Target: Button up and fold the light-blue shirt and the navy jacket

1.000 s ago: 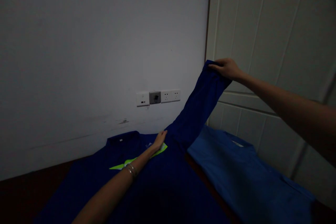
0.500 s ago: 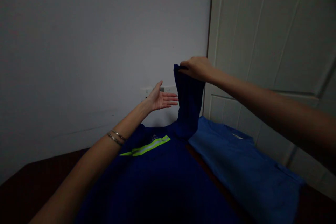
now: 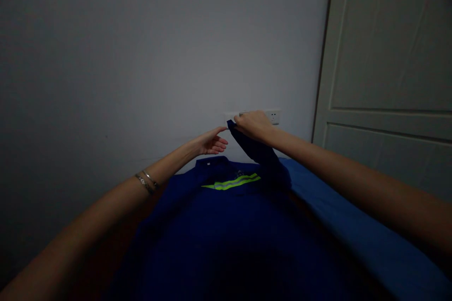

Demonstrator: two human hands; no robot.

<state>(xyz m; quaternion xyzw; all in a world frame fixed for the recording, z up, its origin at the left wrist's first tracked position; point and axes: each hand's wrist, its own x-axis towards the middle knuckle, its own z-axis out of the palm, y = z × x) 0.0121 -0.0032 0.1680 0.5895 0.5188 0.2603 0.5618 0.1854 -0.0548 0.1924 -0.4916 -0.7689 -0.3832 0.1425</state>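
A dark blue long-sleeved work shirt (image 3: 212,225) lies spread out below me, its collar toward the wall and a yellow-green reflective strip (image 3: 236,182) across the chest. My right hand (image 3: 254,124) pinches the cuff end of one sleeve (image 3: 256,148) and holds it up above the chest, so the sleeve bends back toward the collar. Just left of that cuff is my left hand (image 3: 213,142), thumb and fingers apart, palm turned toward the sleeve. It holds nothing, and a small gap seems to separate it from the cloth. The shirt's lower part is lost in deep shadow.
To the right lies a lighter blue garment (image 3: 339,211), partly behind my right forearm. A pale wall (image 3: 158,56) with a socket panel (image 3: 273,116) stands close behind the shirt. A panelled door (image 3: 388,70) rises at right. The dark reddish surface (image 3: 116,244) shows at left.
My right hand has carried the cuff leftward and down, folding the sleeve over toward the chest. The left hand has let go of the shirt front and risen beside the cuff. The view has shifted left.
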